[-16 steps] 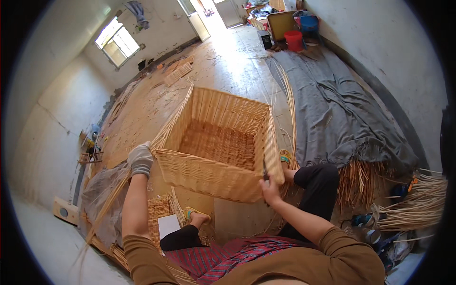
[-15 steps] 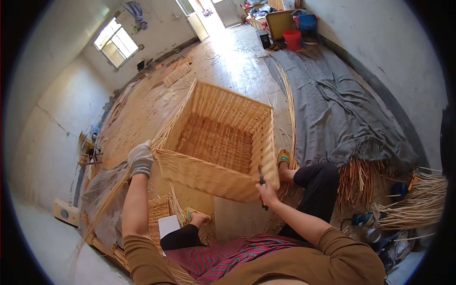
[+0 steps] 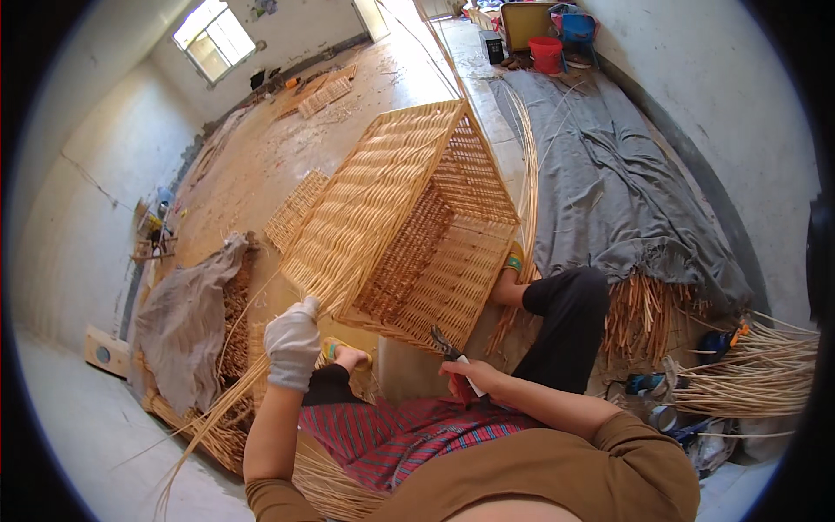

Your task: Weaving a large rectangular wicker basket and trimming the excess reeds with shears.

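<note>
A rectangular woven wicker basket [image 3: 374, 196] is tipped in front of me, its open side turned toward the right and toward me. My left hand [image 3: 291, 346], in a whitish work glove, is closed round a bundle of long wicker strands [image 3: 228, 393] at the basket's near left corner. The strands trail down to the left. My bare right hand [image 3: 484, 383] grips pruning shears [image 3: 447, 345], their dark jaws pointing up by the basket's near edge. Whether the blades touch the basket I cannot tell.
A grey cloth [image 3: 600, 183] covers bundled rods at the right. Pale wicker rods [image 3: 748, 374] lie beside tools at the lower right. A grey-draped pile [image 3: 187, 322] stands at the left. Flat woven panels [image 3: 296, 209] lie on the floor; a red bucket [image 3: 545, 54] stands far back.
The basket has swung from upright to tipped on its side, its opening now facing right. My left hand has moved right and nearer; my right hand has drawn back from the rim with the pruning shears.
</note>
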A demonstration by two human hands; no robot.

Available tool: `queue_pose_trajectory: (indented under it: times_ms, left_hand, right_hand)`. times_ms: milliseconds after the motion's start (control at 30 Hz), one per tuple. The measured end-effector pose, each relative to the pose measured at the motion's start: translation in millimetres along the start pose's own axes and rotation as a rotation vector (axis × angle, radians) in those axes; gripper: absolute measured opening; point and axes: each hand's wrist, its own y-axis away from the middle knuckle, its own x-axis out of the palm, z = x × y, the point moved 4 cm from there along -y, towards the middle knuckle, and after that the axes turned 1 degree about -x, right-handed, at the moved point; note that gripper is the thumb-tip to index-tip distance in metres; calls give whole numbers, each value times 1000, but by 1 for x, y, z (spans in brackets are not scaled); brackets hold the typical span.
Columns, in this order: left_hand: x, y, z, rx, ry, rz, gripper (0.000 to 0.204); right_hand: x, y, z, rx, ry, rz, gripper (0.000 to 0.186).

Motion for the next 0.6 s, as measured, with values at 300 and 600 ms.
queue_pose_trajectory:
  times_ms: [300,600]
  left_hand:
    - [-14,113,-6,-91,122,2,18]
    - [11,141,-38,49,226,26,50]
  right_hand:
    - [33,46,12,145,-114,214,37]
    - [116,82,30,361,-194,753,51]
